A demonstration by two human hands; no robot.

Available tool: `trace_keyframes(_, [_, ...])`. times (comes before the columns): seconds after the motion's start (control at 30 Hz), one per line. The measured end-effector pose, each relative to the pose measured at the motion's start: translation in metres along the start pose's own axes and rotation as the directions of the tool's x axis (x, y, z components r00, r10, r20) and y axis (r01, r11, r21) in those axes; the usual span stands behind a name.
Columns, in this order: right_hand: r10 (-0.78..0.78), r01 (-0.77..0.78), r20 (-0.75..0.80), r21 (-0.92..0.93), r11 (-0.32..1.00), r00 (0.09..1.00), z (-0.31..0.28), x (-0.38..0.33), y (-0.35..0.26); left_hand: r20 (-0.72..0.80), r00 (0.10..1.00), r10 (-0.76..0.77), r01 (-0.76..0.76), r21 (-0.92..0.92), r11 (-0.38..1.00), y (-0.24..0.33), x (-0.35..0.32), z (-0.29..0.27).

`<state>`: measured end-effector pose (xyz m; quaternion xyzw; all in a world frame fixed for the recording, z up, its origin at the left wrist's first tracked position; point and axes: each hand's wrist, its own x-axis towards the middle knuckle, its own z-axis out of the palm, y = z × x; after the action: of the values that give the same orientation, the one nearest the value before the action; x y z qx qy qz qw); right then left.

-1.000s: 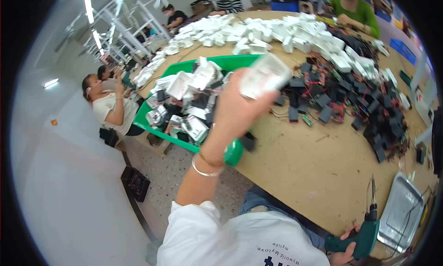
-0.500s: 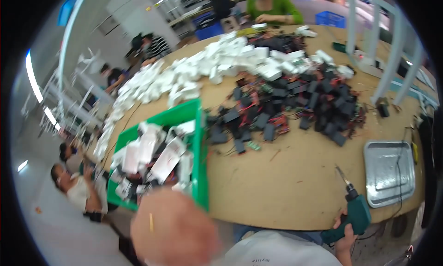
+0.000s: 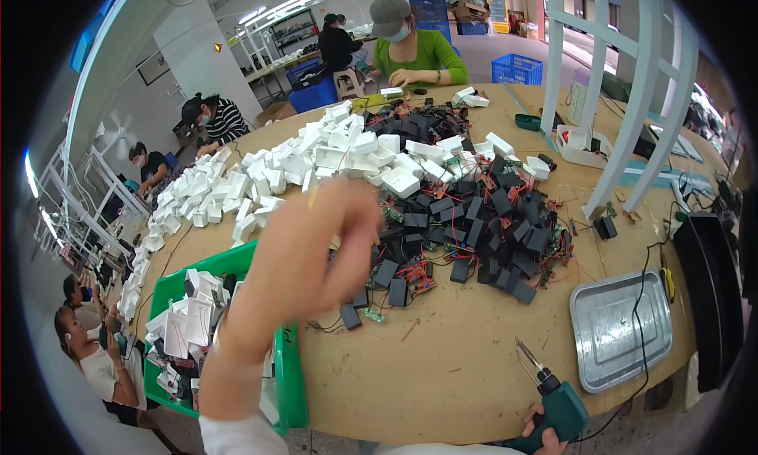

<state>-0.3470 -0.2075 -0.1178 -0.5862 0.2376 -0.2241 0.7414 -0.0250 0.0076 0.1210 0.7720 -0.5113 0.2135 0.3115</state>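
Observation:
My left hand [image 3: 320, 246] is raised in front of the near piles, over the right part of a green bin [image 3: 294, 384]. It is smeared by motion; its fingers look bent, and whether anything is in them is hidden. My right hand [image 3: 545, 438], at the lower right, is wrapped round the handle of a green soldering gun [image 3: 567, 411]. The gun's two thin metal prongs point up and left, above the bare tabletop. White plastic cases [image 3: 188, 327] and dark parts fill the bin. Beyond my left hand lies a heap of black boxes [image 3: 517, 246] with red wires and green circuit boards.
A long pile of white cases [image 3: 260, 175] stretches across the far left of the table [image 3: 410, 384]. A metal tray [image 3: 620, 329] lies at right, a cable across it. White posts [image 3: 608, 100] rise behind. Opposite sits a person in green [image 3: 430, 56]; others work at left.
My left hand has risen from the lower edge, forward over the table. The view has shifted, so the far side shows more. My right hand still holds the soldering gun.

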Motion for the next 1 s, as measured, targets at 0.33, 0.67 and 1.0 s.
trace_keyframes(0.33, [-0.045,0.039,0.069,0.089,0.995,0.997,-0.002,-0.001,0.007,0.111,0.675,-0.729,0.694,0.24,0.679,-0.257,0.024,0.187])
trace_keyframes(0.67, [-0.117,0.102,0.099,0.148,0.984,0.988,-0.013,0.007,0.029,0.243,0.512,-0.824,0.836,0.078,0.543,-0.269,0.042,0.2])
trace_keyframes(1.0, [-0.081,0.087,-0.053,0.125,0.988,0.995,-0.008,-0.008,0.024,-0.187,0.409,-0.893,0.911,0.145,0.387,-0.246,0.059,0.227])
